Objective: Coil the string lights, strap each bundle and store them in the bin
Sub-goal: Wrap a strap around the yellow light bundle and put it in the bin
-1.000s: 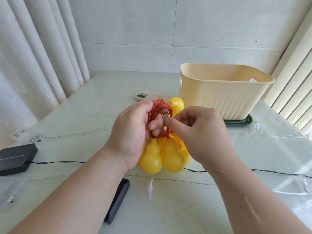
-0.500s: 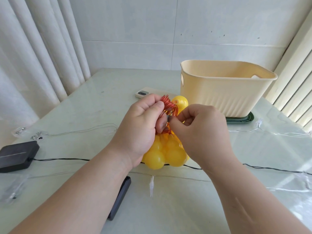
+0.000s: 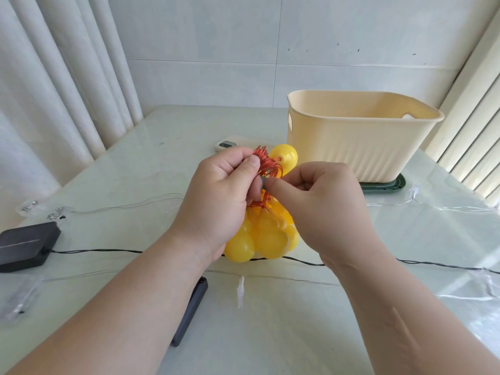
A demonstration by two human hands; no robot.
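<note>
A bundle of yellow globe lights [image 3: 266, 236] on coiled orange-red wire [image 3: 266, 166] hangs in the air above the table. My left hand [image 3: 216, 196] grips the wire coil at its top. My right hand [image 3: 316, 204] pinches a small grey strap [image 3: 263, 183] against the coil, touching the left thumb. One yellow globe [image 3: 284, 156] sticks up behind the coil. A cream ribbed bin [image 3: 359, 136] stands behind and to the right, on a dark green lid [image 3: 384, 185].
Thin clear-wire light strings [image 3: 130, 205] and a black cord [image 3: 94, 251] lie stretched across the pale glass table. A black box [image 3: 25, 246] sits at the left edge, a black battery case [image 3: 190, 312] under my left forearm, a white phone [image 3: 226, 144] behind the hands.
Both hands have lifted the bundle slightly. My left thumb has moved higher onto the coil, and my right fingers have pressed the grey strap closer against the wire.
</note>
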